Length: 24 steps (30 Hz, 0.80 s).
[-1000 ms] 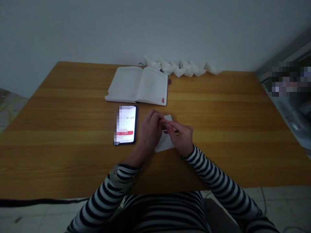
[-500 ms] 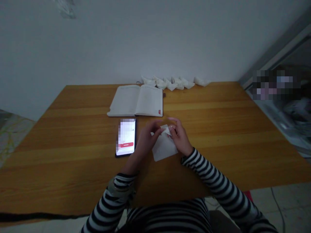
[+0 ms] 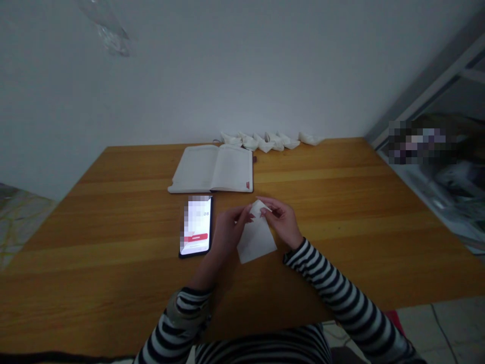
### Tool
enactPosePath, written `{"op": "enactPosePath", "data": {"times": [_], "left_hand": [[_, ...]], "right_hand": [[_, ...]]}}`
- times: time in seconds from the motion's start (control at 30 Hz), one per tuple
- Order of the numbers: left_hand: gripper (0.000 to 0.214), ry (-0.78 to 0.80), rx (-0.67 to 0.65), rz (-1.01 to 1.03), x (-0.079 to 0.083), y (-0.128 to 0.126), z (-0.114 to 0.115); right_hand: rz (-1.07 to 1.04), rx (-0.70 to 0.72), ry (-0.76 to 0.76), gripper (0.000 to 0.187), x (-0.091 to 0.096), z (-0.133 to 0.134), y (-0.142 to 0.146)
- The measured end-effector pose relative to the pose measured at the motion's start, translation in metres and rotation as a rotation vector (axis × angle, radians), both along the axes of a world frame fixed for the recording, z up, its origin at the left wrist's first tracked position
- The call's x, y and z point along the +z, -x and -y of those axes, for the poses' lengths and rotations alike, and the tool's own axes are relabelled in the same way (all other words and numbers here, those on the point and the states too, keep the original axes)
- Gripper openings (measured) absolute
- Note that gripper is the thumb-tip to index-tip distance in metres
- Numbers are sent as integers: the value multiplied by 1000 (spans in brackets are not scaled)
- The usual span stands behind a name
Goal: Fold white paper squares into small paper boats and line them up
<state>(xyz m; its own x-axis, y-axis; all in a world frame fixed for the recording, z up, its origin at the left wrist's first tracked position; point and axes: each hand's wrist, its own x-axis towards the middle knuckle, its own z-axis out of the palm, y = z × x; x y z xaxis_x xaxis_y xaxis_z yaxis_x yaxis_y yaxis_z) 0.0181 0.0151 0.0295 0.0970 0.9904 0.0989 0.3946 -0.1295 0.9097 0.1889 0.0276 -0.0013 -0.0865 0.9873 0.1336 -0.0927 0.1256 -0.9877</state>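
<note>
Between my hands is a white sheet of paper (image 3: 256, 240), its far end narrowed to a folded point. My left hand (image 3: 230, 225) pinches that folded end from the left side, thumb and fingers pressed together. From the right, my right hand (image 3: 283, 221) grips the same end, with the thumb on top of the paper. The wider lower part of the sheet hangs toward me above the wooden table. Some of the fingertips are hidden behind the paper.
Left of my hands lies a phone (image 3: 196, 225) with its screen lit. Beyond it an open notebook (image 3: 231, 169) lies flat on the table (image 3: 341, 202). Several folded white paper shapes (image 3: 278, 141) stand in a row along the wall.
The paper's far end now shows a flatter, wider point, and my fingers have shifted along it. My head view has tilted up slightly, so the table sits lower.
</note>
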Motion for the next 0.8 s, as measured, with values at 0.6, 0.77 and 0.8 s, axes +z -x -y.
{"op": "enactPosePath", "data": {"times": [0.6,0.77,0.8], "left_hand": [[20,142,124,171,-5,6,-6],[34,151,159,299,-17,6,-9],[35,139,169,310,-18,5,-9]], "right_hand": [[-132,184,-30,7,84,26,39],[330,-150,-309,15,41,-10,22],[373,-145,-327,20,34,-12,19]]}}
